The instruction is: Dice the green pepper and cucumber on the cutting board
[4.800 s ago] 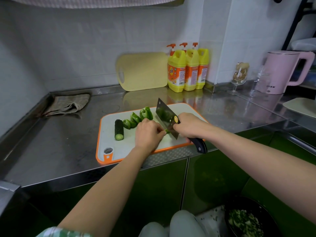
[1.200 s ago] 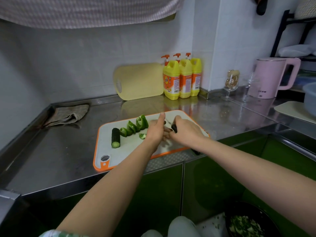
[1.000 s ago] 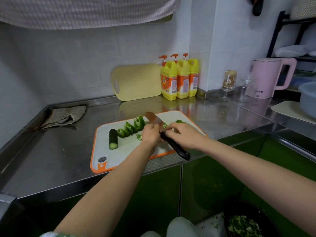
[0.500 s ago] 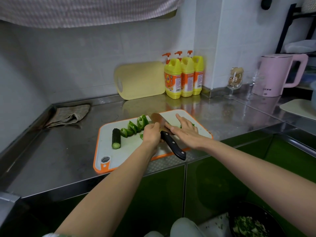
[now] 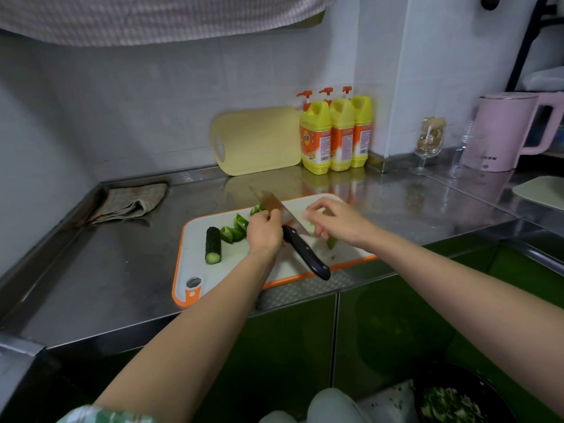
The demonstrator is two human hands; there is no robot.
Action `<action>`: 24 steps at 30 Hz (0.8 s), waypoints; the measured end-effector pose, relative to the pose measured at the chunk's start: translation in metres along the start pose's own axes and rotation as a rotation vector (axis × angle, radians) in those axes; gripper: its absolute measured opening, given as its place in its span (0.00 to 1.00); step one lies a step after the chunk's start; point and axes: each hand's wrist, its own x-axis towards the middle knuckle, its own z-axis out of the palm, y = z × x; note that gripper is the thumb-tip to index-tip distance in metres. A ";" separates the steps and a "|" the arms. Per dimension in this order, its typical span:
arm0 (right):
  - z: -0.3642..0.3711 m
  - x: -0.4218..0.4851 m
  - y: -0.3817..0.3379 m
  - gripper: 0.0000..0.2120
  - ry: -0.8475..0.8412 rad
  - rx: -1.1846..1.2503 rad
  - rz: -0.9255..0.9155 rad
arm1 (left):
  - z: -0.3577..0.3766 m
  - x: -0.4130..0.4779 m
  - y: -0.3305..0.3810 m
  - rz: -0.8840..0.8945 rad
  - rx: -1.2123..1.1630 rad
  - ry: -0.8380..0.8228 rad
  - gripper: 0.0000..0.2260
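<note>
Two hands have swapped jobs. Seconds ago the right hand (image 5: 335, 221) was chopping with the knife (image 5: 300, 248). Now the left hand (image 5: 264, 232) is clamped round it where blade meets handle, the blade pointing up and away. The right hand has come off the blade and hovers over the right side of the board (image 5: 186, 270), fingers loosely curled and blurred. Whether they pinch any bits cannot be told. Chopping looks paused, probably to clear the blade or gather pieces.

Much remains. An uncut length of cucumber (image 5: 213, 245) lies on the board's left, with pepper (image 5: 235, 229) chunks in a row just beside it and a small piece below the right hand.

The knife handle reaches the board's near rim, which sits close to the front edge of the bench (image 5: 91, 285), so little margin is left there. Room to move lies left of the board, toward a cloth (image 5: 131, 203). Bottles (image 5: 334, 135) stand well back.
</note>
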 end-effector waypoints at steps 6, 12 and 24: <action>-0.008 -0.014 -0.013 0.10 -0.058 -0.105 0.082 | 0.027 -0.011 0.025 0.035 -0.149 -0.204 0.13; -0.027 -0.020 0.008 0.04 0.249 0.323 0.157 | 0.042 -0.018 0.007 0.298 0.557 -0.250 0.09; -0.037 -0.029 0.022 0.07 0.240 0.259 0.261 | 0.054 -0.012 0.002 0.305 0.744 -0.176 0.09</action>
